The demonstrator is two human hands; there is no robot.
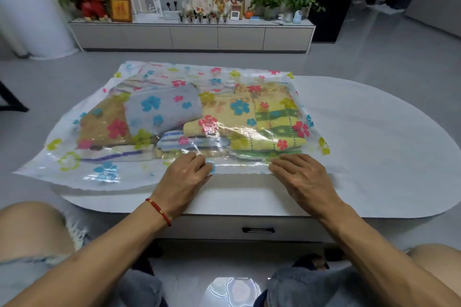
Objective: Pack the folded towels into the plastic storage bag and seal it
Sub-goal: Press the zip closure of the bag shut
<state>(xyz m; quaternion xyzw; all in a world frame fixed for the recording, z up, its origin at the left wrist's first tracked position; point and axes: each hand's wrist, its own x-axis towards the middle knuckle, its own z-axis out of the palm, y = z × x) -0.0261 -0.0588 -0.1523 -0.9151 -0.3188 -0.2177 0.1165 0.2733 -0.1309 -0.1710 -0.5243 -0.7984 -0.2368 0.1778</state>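
Two knees and grey slippers (299, 284) are lowest in the view, and from there both forearms reach forward to a white table (374, 132). On the table lies a clear plastic bag (74, 164) with a print of coloured flowers, flat, and its left corner goes over the table edge. Inside the bag are the folded towels (189, 112): a brown one at the left, a light blue one in the middle, yellow and green ones at the right, striped ones under them. The left hand (182, 179), with a red bracelet (159, 210) on the wrist, pinches the near edge of the bag with curled fingers. The right hand (301, 177) grasps the same edge further right, fingers bent on the plastic. Behind the table stands a low cabinet (192, 37) with plants and a framed picture.
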